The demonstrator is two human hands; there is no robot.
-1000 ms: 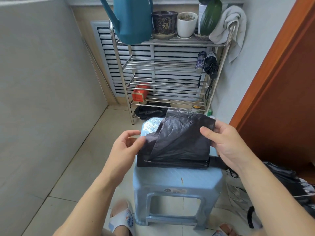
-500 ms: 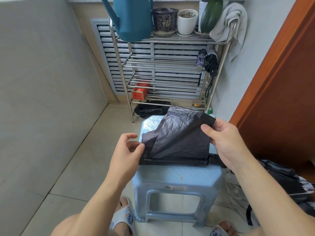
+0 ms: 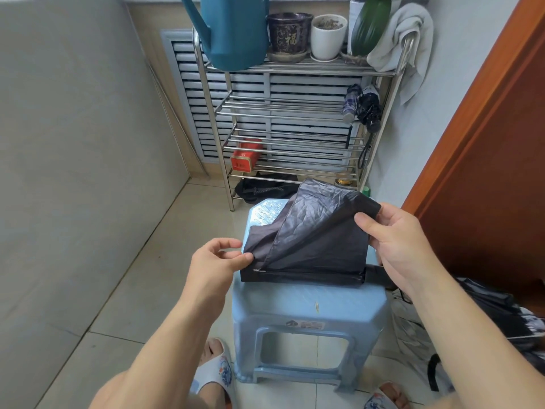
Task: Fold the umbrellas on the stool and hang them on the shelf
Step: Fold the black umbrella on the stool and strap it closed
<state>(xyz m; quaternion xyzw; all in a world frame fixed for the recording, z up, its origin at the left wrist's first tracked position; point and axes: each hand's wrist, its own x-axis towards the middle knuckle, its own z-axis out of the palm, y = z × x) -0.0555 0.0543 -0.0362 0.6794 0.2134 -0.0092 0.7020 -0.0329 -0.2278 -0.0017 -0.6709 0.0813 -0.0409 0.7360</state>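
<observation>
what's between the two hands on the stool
In the head view, the dark umbrella spans from left hand to right hand, both pinching its canopy over the stool.

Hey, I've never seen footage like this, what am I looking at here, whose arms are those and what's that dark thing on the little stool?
There is no machine here. A camera worn on a person's head looks forward and down, so the arms are the wearer's own. A dark umbrella lies on a light blue plastic stool. The left hand pinches its fabric at one end, and the right hand pinches a raised flap of the canopy. Behind stands a metal shelf with two folded umbrellas already hanging at its right side.
</observation>
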